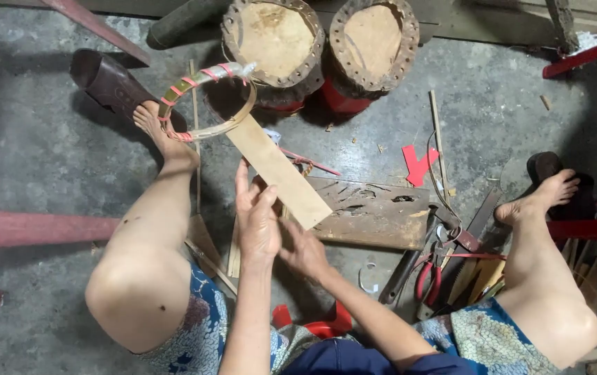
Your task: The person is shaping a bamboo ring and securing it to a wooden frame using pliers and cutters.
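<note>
While the person sits low over the grey concrete floor [41, 160], both hands hold a flat pale bamboo strip [279, 171] that slants up to a bent bamboo hoop wrapped in pink tape [201, 97] by the left foot [163, 135]. Left hand [257, 222] has its fingers [241, 182] wrapped around the strip's near end, and the right hand [305, 251] grips it from underneath, fingers mostly hidden. A worn wooden board [375, 215] lies just behind, red-handled pliers [429, 281] to the right, two round drum shells [319, 48] up top.
</note>
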